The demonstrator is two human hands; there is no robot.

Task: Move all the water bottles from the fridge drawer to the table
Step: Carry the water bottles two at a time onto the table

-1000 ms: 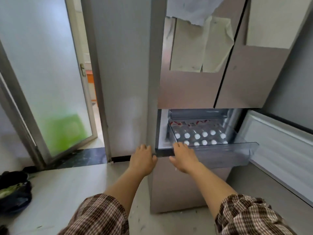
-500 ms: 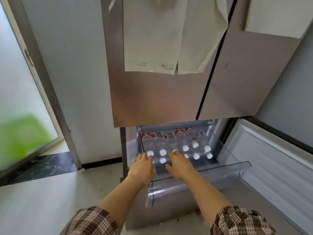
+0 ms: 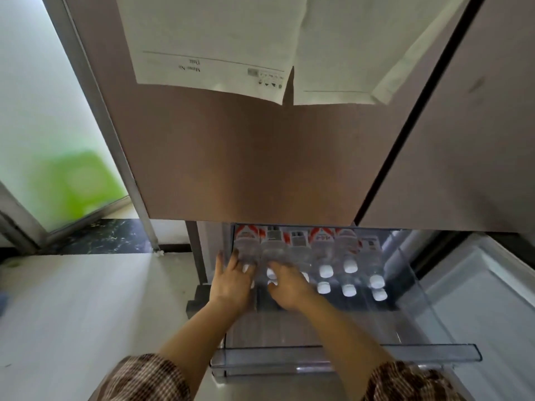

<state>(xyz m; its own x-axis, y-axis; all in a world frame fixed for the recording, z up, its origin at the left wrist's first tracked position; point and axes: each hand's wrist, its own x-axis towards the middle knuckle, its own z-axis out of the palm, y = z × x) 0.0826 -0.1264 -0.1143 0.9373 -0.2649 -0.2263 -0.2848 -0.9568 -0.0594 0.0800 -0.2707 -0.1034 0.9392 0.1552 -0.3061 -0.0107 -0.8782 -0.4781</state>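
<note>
The water bottles [image 3: 325,257] lie in rows in the pulled-out clear fridge drawer [image 3: 428,322], white caps toward the person. Both hands reach in at its 9 o'clock end: the left hand [image 3: 231,282] has fingers spread over the outermost bottle, the right hand [image 3: 288,285] spreads loosely over the next caps, neither visibly closed on one.

A clear plastic fridge drawer [image 3: 434,353] is pulled out. Water bottles [image 3: 325,256] with white caps lie in rows on its floor, filling the back half from left wall to right wall; the front half is bare.
</note>
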